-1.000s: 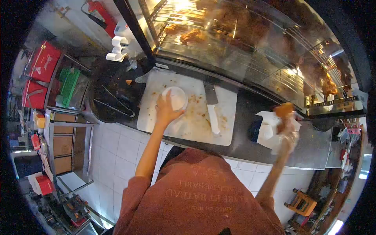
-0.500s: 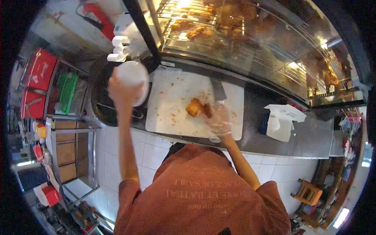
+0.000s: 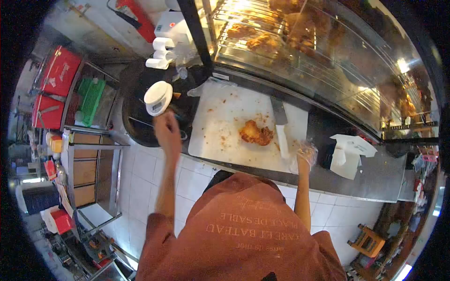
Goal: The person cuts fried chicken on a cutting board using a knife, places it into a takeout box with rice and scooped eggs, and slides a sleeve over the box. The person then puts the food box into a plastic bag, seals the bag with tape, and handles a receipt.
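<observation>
A white kitchen scale (image 3: 158, 98) with a round top and small display sits on the dark round surface at the left. Just below it is my bare left hand (image 3: 168, 132), apart from the scale and blurred, so its grip is unclear. A browned piece of fried chicken (image 3: 255, 133) lies on the white cutting board (image 3: 213, 122) among crumbs. To its right rests a cleaver (image 3: 280, 124) with a white handle. My right hand (image 3: 305, 154), in a clear plastic glove, hovers by the board's right edge with loosely parted fingers and nothing visible in them.
An opened white carton (image 3: 347, 157) stands on the dark counter at right. Behind the board rises a lit glass display case (image 3: 290, 51) with fried pieces on racks. A machine with curling paper strips (image 3: 161, 52) is at upper left. A metal shelf (image 3: 96, 147) stands at left.
My left hand has let go of the scale, now on the dark surface, and drawn back toward me. My right hand has left the chicken and moved right. The view has shifted.
</observation>
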`<action>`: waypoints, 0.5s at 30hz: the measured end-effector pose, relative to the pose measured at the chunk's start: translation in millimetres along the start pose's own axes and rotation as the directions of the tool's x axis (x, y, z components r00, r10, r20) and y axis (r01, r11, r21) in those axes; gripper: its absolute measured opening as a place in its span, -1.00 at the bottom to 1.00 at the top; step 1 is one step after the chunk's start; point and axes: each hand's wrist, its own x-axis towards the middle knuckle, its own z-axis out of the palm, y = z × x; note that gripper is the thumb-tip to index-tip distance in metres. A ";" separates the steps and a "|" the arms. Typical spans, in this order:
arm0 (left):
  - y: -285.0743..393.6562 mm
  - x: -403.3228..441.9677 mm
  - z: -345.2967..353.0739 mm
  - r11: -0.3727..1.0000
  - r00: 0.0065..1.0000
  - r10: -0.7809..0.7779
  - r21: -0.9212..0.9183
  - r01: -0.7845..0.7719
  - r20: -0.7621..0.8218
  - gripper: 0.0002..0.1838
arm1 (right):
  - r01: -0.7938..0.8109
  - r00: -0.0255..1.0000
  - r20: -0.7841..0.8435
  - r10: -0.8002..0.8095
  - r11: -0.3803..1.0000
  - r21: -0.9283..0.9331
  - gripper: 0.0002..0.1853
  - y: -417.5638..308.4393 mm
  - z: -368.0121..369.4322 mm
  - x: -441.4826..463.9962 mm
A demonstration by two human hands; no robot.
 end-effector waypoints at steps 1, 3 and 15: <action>-36.2 -31.8 13.8 0.993 0.996 0.053 0.103 -0.061 0.076 -0.82 | 0.017 0.999 0.031 -0.015 0.998 -0.059 -0.71 0.0 2.8 1.4; -46.4 -98.5 30.2 0.999 0.992 -0.019 0.032 0.015 0.129 -0.81 | -0.352 0.930 0.226 0.291 0.519 0.779 -0.70 46.7 81.8 -6.0; -77.0 -115.2 59.9 0.798 0.961 -0.256 0.584 0.152 0.101 -0.50 | -0.113 0.993 0.039 0.107 0.965 0.236 -0.67 11.9 26.5 19.5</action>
